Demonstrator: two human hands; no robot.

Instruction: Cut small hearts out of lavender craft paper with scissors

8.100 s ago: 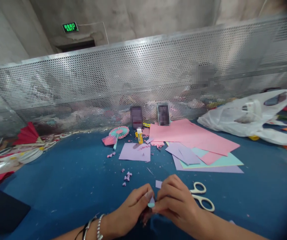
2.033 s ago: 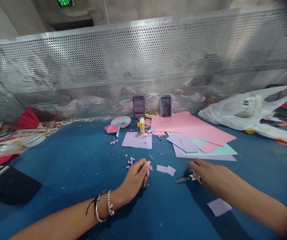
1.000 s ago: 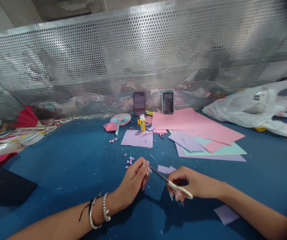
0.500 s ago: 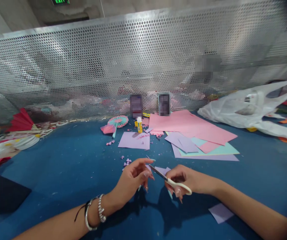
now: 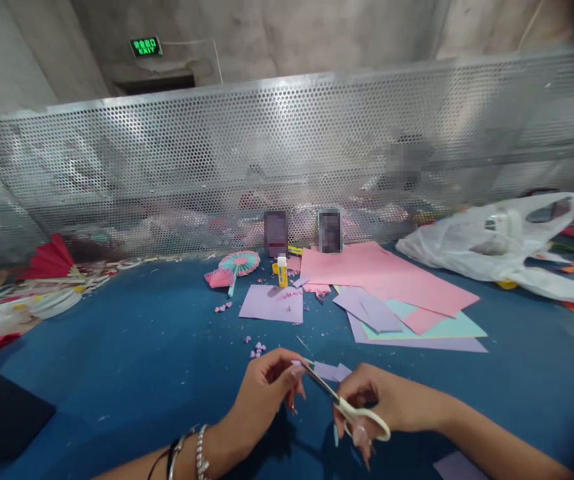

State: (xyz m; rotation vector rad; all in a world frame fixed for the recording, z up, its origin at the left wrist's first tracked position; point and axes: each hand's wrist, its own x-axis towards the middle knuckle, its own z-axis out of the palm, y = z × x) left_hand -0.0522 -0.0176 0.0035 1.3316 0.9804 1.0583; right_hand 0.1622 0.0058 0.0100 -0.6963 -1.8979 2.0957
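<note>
My right hand (image 5: 374,400) is wrapped around the pale handle of a pair of scissors (image 5: 339,402), whose blades point up and left. Between the thumb and index finger of my left hand (image 5: 269,387) is a small piece of purple paper (image 5: 297,363), mostly hidden by the fingers. The scissor tips meet that piece at my left fingertips. Small purple paper hearts (image 5: 258,349) lie on the blue table just beyond my left hand. Purple paper scraps (image 5: 331,371) rest behind the scissors.
A glue stick (image 5: 282,272) stands behind a purple sheet (image 5: 267,303). Pink paper (image 5: 357,267) overlaps teal and purple sheets on the right, near a white plastic bag (image 5: 487,243). Paper fans (image 5: 239,263) lie left. A perforated metal panel (image 5: 191,167) borders the table's far side.
The view has tilted up, so everything sits lower. My left fingers, formerly apart with the index stretched out, have closed into a pinch on the purple piece. The scissors stay in my right hand.
</note>
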